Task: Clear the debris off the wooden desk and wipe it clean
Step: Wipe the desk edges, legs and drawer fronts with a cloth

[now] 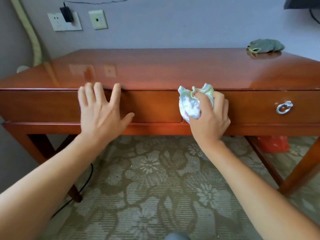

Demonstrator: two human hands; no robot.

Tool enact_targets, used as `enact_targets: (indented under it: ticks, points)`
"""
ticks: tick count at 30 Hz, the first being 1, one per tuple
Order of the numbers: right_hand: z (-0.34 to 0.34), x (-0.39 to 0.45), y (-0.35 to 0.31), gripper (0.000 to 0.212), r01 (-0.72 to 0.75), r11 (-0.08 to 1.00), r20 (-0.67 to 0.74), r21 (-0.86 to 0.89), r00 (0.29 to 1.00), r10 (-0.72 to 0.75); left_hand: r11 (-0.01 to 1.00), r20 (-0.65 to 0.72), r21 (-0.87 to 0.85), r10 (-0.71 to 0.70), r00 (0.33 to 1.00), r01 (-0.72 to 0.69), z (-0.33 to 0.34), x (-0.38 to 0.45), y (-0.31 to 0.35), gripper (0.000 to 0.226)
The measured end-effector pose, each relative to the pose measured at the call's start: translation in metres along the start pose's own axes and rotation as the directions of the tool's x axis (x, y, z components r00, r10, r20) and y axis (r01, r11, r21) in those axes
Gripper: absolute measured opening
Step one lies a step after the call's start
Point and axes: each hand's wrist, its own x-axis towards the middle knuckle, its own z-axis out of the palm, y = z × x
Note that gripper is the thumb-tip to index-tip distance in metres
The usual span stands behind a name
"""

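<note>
Here right fingers point(219, 104) bunch cloth point(190, 104), seemingly against desk point(173, 71) front.

Most likely a hotel or guest room. Glossy wooden desk point(173, 70) with drawer fronts and a metal ring pull point(284, 107) near its right end, pushed against a plain grey-lilac wall point(173, 23). On that wall above the desk's far left corner, a white socket plate point(57, 21) with a black charger point(66, 14) plugged in, and 1 beige data plate point(98, 19) beside it. Underfoot, a floral patterned carpet point(155, 179) in beige and brown.
</note>
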Motion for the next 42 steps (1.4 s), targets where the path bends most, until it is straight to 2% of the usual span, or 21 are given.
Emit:
enact_targets:
  ticks: [6, 8, 11, 13, 15, 17, 19, 20, 22, 23, 24, 27, 28, 29, 31, 33, 35, 37, 39, 40, 42]
  points:
    - [0.004, -0.025, 0.006, 0.023, 0.338, 0.941, 0.103, -0.016, 0.937, -0.335, 0.919, -0.191, -0.076, 0.368, 0.910, -0.387, 0.016, 0.014, 0.091, 0.079]
    - [-0.006, -0.019, 0.018, 0.027, 0.250, 0.968, 0.124, -0.023, 0.961, -0.246, 0.925, -0.219, -0.098, 0.340, 0.914, -0.368, 0.033, 0.015, 0.105, 0.077]
    - [-0.021, 0.014, 0.035, 0.036, -0.052, 0.998, 0.002, -0.044, 0.999, 0.052, 0.936, -0.307, -0.101, 0.293, 0.905, -0.337, 0.059, 0.018, 0.112, 0.078]
    - [-0.018, 0.022, 0.029, 0.031, -0.112, 0.992, -0.061, -0.054, 0.992, 0.108, 0.936, -0.361, -0.111, 0.276, 0.891, -0.334, 0.069, 0.021, 0.115, 0.077]
    - [-0.005, 0.007, 0.016, 0.028, 0.099, 0.992, -0.043, -0.073, 0.994, -0.102, 0.932, -0.385, -0.121, 0.274, 0.881, -0.342, 0.074, 0.022, 0.118, 0.078]
    - [0.003, -0.015, 0.014, 0.023, 0.436, 0.896, 0.061, -0.086, 0.900, -0.432, 0.928, -0.404, -0.120, 0.278, 0.872, -0.352, 0.078, 0.022, 0.117, 0.081]
    - [-0.004, -0.007, 0.026, 0.019, 0.565, 0.818, 0.122, -0.105, 0.824, -0.554, 0.925, -0.417, -0.132, 0.275, 0.866, -0.357, 0.080, 0.021, 0.116, 0.079]
    - [-0.009, 0.003, 0.033, 0.020, 0.516, 0.847, 0.105, -0.129, 0.856, -0.506, 0.922, -0.422, -0.143, 0.271, 0.865, -0.359, 0.080, 0.020, 0.116, 0.077]
    - [-0.015, 0.012, 0.040, 0.030, 0.179, 0.976, 0.014, -0.125, 0.984, -0.179, 0.916, -0.429, -0.179, 0.257, 0.866, -0.360, 0.079, 0.020, 0.117, 0.074]
    - [-0.014, 0.006, 0.038, 0.036, 0.035, 0.993, -0.021, -0.111, 0.999, -0.037, 0.914, -0.433, -0.188, 0.253, 0.865, -0.361, 0.080, 0.020, 0.116, 0.073]
    - [-0.010, -0.005, 0.033, 0.038, 0.025, 0.994, -0.022, -0.108, 0.999, -0.028, 0.913, -0.441, -0.185, 0.252, 0.861, -0.362, 0.079, 0.020, 0.115, 0.071]
    - [-0.002, -0.032, 0.033, 0.031, 0.460, 0.878, 0.114, -0.128, 0.887, -0.448, 0.908, -0.460, -0.196, 0.249, 0.852, -0.371, 0.078, 0.020, 0.113, 0.064]
    - [-0.004, -0.027, 0.041, 0.029, 0.514, 0.848, 0.138, -0.129, 0.856, -0.498, 0.905, -0.464, -0.202, 0.248, 0.851, -0.374, 0.077, 0.020, 0.113, 0.064]
    - [-0.008, -0.019, 0.050, 0.028, 0.470, 0.872, 0.133, -0.134, 0.881, -0.454, 0.905, -0.468, -0.202, 0.246, 0.849, -0.374, 0.077, 0.020, 0.113, 0.065]
    - [-0.014, -0.018, 0.068, 0.033, 0.077, 0.990, 0.053, -0.114, 0.996, -0.072, 0.908, -0.473, -0.199, 0.240, 0.847, -0.369, 0.077, 0.020, 0.114, 0.068]
    - [-0.015, -0.039, 0.068, 0.037, -0.299, 0.951, 0.006, -0.080, 0.954, 0.300, 0.913, -0.479, -0.186, 0.237, 0.845, -0.362, 0.078, 0.021, 0.115, 0.069]
    - [-0.007, -0.066, 0.048, 0.043, -0.310, 0.950, 0.076, -0.041, 0.947, 0.312, 0.919, -0.479, -0.180, 0.230, 0.847, -0.351, 0.078, 0.021, 0.115, 0.070]
    - [0.002, -0.084, 0.027, 0.038, -0.044, 0.997, 0.141, 0.064, 0.989, 0.035, 0.919, -0.477, -0.182, 0.229, 0.848, -0.350, 0.078, 0.020, 0.115, 0.072]
    - [0.001, -0.089, 0.025, 0.035, 0.156, 0.987, 0.192, 0.031, 0.968, -0.159, 0.922, -0.478, -0.171, 0.231, 0.847, -0.348, 0.078, 0.020, 0.115, 0.072]
    - [-0.003, -0.086, 0.033, 0.038, 0.098, 0.995, 0.208, 0.002, 0.973, -0.096, 0.923, -0.478, -0.170, 0.228, 0.848, -0.344, 0.078, 0.020, 0.115, 0.072]
    - [-0.011, -0.081, 0.064, 0.037, -0.255, 0.964, 0.141, -0.078, 0.954, 0.263, 0.924, -0.477, -0.172, 0.225, 0.850, -0.341, 0.079, 0.020, 0.116, 0.072]
